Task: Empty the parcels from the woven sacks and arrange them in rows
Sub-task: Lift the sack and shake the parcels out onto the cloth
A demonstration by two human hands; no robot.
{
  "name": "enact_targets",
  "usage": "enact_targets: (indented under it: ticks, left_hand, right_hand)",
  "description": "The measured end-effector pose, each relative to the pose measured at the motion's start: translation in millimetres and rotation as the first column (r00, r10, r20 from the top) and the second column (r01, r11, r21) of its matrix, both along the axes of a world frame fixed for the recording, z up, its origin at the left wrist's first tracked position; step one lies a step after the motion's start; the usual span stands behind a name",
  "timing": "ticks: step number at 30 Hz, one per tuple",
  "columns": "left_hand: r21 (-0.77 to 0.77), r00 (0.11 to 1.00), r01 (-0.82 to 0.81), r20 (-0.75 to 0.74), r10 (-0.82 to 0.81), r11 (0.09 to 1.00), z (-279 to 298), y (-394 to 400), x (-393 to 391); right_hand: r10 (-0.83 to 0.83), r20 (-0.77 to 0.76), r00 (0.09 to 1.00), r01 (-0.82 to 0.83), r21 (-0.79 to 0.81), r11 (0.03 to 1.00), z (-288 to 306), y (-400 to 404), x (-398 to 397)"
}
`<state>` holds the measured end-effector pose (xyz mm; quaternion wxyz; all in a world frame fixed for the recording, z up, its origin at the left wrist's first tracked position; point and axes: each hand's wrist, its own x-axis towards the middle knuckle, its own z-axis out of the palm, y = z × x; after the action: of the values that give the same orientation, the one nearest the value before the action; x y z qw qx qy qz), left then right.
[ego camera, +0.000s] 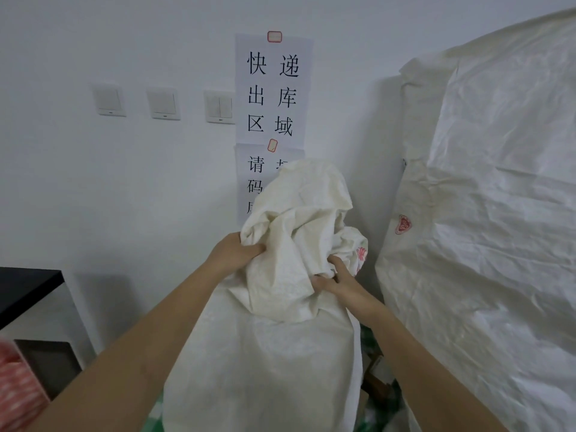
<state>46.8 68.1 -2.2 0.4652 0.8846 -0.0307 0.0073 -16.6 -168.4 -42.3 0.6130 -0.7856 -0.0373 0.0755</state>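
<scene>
A cream woven sack (265, 353) stood in the lower middle of the frame, reaching from the bottom edge up to the centre. Its top was gathered into a crumpled bunch that rose in front of the wall.

The left hand (235, 254) gripped the left side of that bunch, fingers curled into the cloth just left of centre. The right hand (338, 280) clutched the right side a little lower, its fingers (324, 280) closed on a fold of the fabric. Both bare forearms ran in from the lower corners of the frame toward the sack.

A second, much bigger sack (486, 229) filled the right side of the frame from top to bottom, leaning against the wall just beside the held one. It carried a small red mark (403, 224) on its left face.

On the white wall in the upper middle hung a paper sign (272, 88) with large black Chinese characters; a second sheet (254, 182) below it was partly hidden behind the sack's bunched top. Three white wall switches (165, 104) sat in a row to the left of the sign.

A black table (28, 285) showed at the left edge, and a red patterned sleeve (15, 385) at the lower left corner. At the bottom, right of the held sack, bits of green and brown showed, too hidden to tell what they were.
</scene>
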Motion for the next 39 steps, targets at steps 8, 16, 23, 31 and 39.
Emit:
enact_targets:
  ticks: [8, 16, 23, 31, 39]
  left_hand:
    - [0.015, 1.000, 0.024, 0.002, -0.025, 1.000, -6.0, -5.7, -8.8]
    - [-0.040, 0.993, 0.114, -0.022, -0.115, 0.993, -14.4, 2.7, -26.1]
    - [0.216, 0.994, 0.093, -0.077, -0.078, 0.972, -36.3, 18.5, -40.5]
    - [-0.017, 0.946, 0.162, -0.283, -0.160, 0.987, -61.2, 23.7, -45.9]
    - [-0.005, 0.941, -0.027, -0.338, 0.024, 1.000, -78.9, 16.8, -43.1]
  right_hand:
    - [-0.110, 0.068, 0.992, 0.116, -0.086, 0.990, 1.9, 42.0, 5.3]
    - [-0.305, 0.115, 0.945, 0.324, -0.223, 0.919, -18.0, 37.2, 16.7]
    - [-0.353, -0.004, 0.936, 0.347, -0.170, 0.922, -36.8, 20.8, 8.5]
    - [-0.510, -0.139, 0.849, 0.408, -0.440, 0.800, -60.3, 15.8, 13.8]
    - [-0.470, -0.036, 0.882, 0.423, -0.377, 0.824, -73.2, 14.6, 15.8]
